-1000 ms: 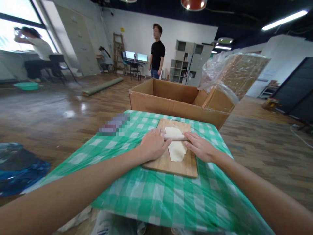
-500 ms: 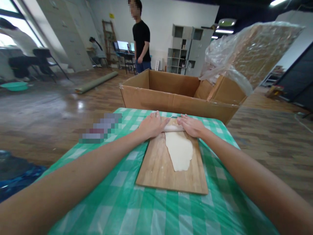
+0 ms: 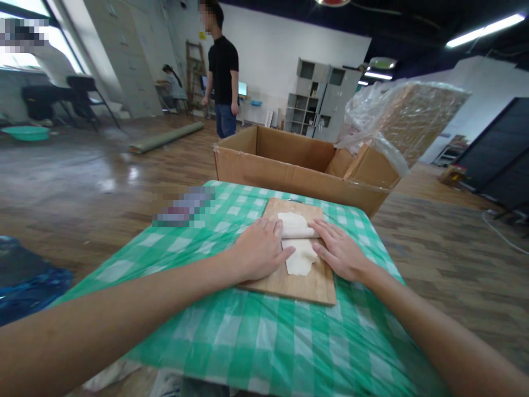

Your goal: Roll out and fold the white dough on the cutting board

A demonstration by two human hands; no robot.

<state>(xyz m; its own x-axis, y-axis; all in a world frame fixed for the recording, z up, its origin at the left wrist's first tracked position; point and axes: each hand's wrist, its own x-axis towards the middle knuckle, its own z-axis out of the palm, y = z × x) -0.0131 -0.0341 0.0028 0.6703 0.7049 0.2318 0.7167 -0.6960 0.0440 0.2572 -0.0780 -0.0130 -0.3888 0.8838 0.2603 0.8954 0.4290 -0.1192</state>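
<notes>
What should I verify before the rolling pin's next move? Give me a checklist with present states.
1. Left hand on the left end of the rolling pin: ok.
2. Right hand on its right end: ok.
3. Rolling pin lying across the dough, with dough showing both beyond and before it: ok.
4. Dough within the wooden board: ok where visible.
5. Dough outline smooth: not ok, the edge is uneven.
6. Dough not sticking to the board: cannot tell.

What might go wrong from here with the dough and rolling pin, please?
The thin dough could stick to the rolling pin lying across it and tear. The wooden board rests on a creased tablecloth, so it might slide if the left hand and right hand push hard.
</notes>
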